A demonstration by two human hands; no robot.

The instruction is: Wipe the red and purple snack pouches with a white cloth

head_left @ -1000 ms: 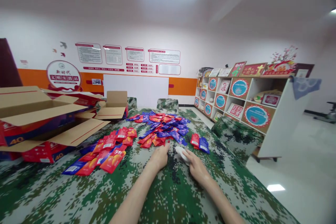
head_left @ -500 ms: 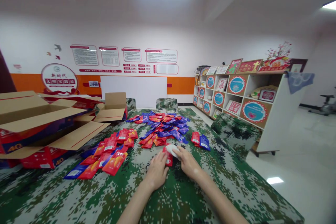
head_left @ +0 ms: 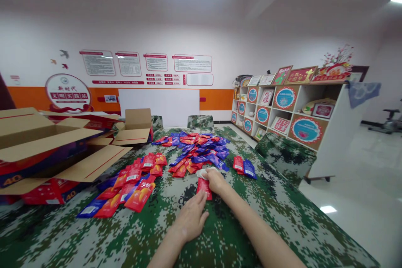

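Note:
A red packet (head_left: 204,187) lies flat on the camouflage tablecloth in front of me. The fingertips of my left hand (head_left: 192,217) rest on its near end, fingers stretched out. My right hand (head_left: 216,181) is closed on a white cloth (head_left: 202,173) and presses it at the packet's far end. Just beyond is a heap of red and blue packets (head_left: 201,150). To the right, a red packet (head_left: 238,164) and a blue packet (head_left: 249,169) lie side by side. Several more red and blue packets (head_left: 133,180) overlap to the left of my hands.
Opened cardboard boxes (head_left: 47,142) crowd the table's left side, their flaps sticking out. A smaller open carton (head_left: 135,123) stands behind them. Cloth-covered chairs (head_left: 201,121) line the far edge, and another chair (head_left: 284,157) stands at the right. A shelf unit (head_left: 329,134) is beyond it.
My right hand has pushed the white cloth away from me to the packet's far end. My left hand has slid back toward the near end, uncovering more of the red packet.

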